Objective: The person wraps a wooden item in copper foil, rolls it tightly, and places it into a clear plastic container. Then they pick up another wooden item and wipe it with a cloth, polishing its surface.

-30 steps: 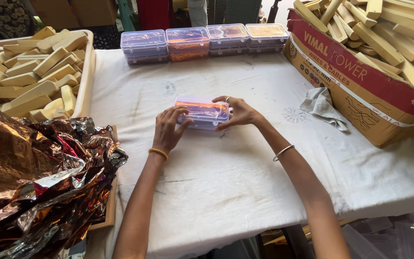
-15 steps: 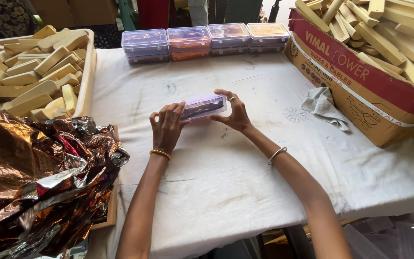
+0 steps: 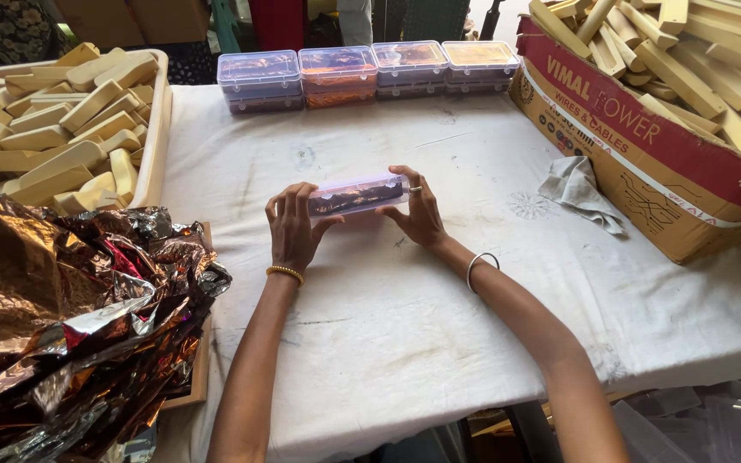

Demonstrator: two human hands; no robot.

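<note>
five clear boxes (image 3: pixel 358 195), two hands (image 3: pixel 293 227).

Pale tabletop, shiny foil

White cloth (image 3: pixel 405 343); clear box (image 3: pixel 358 195) with dark brown filling; copper-red foil (image 3: pixel 62 317); cream wooden blocks (image 3: pixel 53 129); grey rag (image 3: pixel 581 190).

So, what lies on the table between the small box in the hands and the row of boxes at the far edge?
In the head view, only bare white cloth, lightly stained, lies between the held box and the row of boxes.
</note>
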